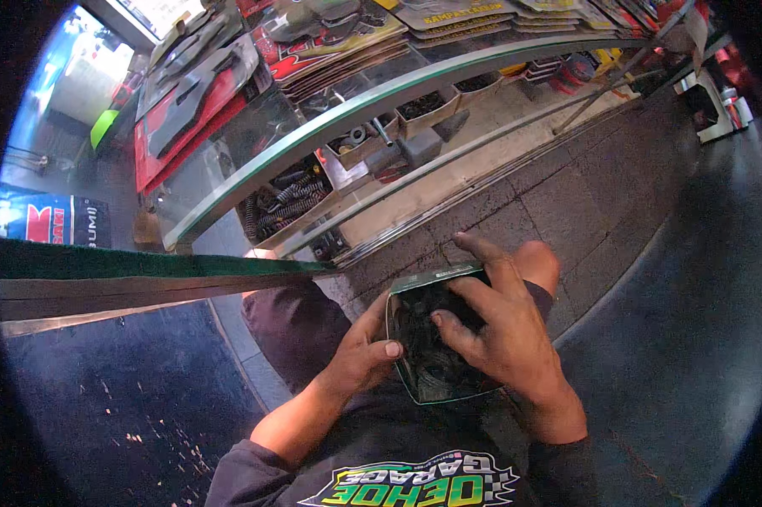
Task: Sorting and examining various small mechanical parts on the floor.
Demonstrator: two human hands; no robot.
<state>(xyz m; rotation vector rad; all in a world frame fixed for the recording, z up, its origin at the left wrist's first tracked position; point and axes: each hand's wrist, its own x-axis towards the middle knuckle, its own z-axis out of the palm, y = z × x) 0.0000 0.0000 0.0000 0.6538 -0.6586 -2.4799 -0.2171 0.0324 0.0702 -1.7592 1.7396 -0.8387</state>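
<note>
I see my left hand [360,355] bracing the small green-edged box [436,338] from its side, fingers wrapped on it, while my right hand [499,325] digs in, fingers spread over dark parts, below the glass display case [330,118].

Looking down now at the person's own body: a dark, near-black sweatshirt, sleeves pushed up so both forearms are bare. The chest carries a printed graphic in bright green and white lettering with a chequered pattern beside it. Dark trousers cover the knee ahead. Left hand [360,355] and right hand [499,329] are bare, no gloves.
</note>
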